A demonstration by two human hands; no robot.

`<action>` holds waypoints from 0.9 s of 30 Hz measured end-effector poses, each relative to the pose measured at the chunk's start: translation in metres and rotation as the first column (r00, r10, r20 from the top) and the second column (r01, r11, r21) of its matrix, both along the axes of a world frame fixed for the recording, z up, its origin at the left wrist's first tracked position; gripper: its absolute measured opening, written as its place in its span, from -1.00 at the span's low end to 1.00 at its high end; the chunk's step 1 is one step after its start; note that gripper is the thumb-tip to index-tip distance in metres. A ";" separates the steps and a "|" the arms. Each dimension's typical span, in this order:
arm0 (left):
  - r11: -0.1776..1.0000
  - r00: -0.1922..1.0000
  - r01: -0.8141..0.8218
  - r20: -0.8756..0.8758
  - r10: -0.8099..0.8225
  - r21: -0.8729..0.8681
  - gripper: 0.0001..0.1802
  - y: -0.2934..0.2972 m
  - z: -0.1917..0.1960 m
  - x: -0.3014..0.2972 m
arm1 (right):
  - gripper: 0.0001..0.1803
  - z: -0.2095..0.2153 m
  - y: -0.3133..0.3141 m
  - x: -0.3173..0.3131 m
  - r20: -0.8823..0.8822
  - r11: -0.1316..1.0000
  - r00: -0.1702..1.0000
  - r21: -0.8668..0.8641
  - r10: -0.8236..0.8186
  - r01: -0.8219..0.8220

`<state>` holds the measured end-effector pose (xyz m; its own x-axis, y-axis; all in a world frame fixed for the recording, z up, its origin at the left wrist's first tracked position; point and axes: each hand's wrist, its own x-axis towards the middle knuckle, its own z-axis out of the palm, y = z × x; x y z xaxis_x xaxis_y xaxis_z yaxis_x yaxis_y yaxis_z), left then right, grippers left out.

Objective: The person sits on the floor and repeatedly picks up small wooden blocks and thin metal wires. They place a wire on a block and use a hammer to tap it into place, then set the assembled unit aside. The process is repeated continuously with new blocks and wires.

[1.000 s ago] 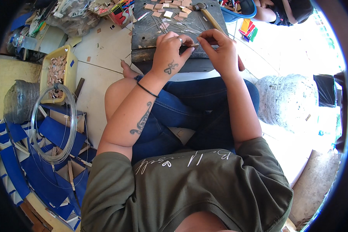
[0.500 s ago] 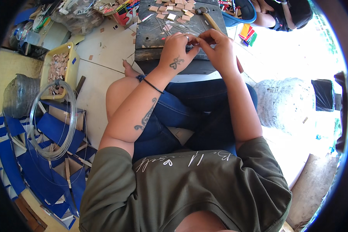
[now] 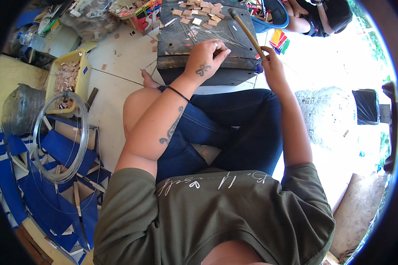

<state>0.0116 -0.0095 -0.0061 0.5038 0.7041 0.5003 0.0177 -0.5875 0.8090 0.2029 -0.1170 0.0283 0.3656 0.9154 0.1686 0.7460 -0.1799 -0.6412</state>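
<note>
My right hand [image 3: 274, 70] is closed round the wooden handle of a hammer [image 3: 247, 33], whose head is at the far end, over the dark block's right side. My left hand [image 3: 206, 58], with a ring on one finger, is at the near edge of that scuffed dark work block [image 3: 174, 44]. Its thumb and fingers are pinched together; whatever they hold is too small to tell. Just beyond it, thin metal wires [image 3: 208, 33] lie scattered on the block. Small flat wooden pieces [image 3: 203, 11] are heaped at the block's far end.
On the left stand a yellow basket [image 3: 85, 66] of small wooden pieces and a wire coil [image 3: 36, 141] above blue panels [image 3: 70, 152]. At far right are a blue basin [image 3: 282, 23], coloured pieces [image 3: 279, 40] and another person [image 3: 327, 17]. A wrapped white bundle [image 3: 325, 115] sits at right.
My right hand has left my left hand's fingertips, moved right and taken hold of the hammer, which lay on the block. My left hand stays pinched at nearly the same spot.
</note>
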 end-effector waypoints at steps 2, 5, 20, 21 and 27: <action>0.999 1.000 -0.003 0.000 0.003 0.034 -0.84 0.000 0.000 -0.001 | -0.61 0.025 -0.021 -0.002 -0.534 0.997 0.846 -0.072 -0.011 -0.032; 0.998 1.000 -0.003 0.011 0.002 0.062 -0.85 -0.001 -0.001 0.000 | -0.60 0.057 -0.063 -0.024 -0.467 0.995 0.883 -0.069 0.037 -0.078; 0.988 1.000 -0.015 -0.018 0.018 0.154 -0.89 -0.002 -0.004 -0.002 | -0.51 0.092 -0.123 -0.072 0.277 0.995 0.956 -0.026 0.098 -0.095; 0.989 1.000 -0.014 -0.007 0.015 0.147 -0.89 -0.002 -0.003 -0.002 | -0.52 0.092 -0.123 -0.072 0.281 0.995 0.955 -0.009 0.097 -0.098; 0.991 1.000 -0.006 0.007 0.005 0.134 -0.88 -0.003 -0.001 -0.002 | -0.53 0.089 -0.120 -0.066 0.265 0.994 0.960 0.032 0.095 -0.107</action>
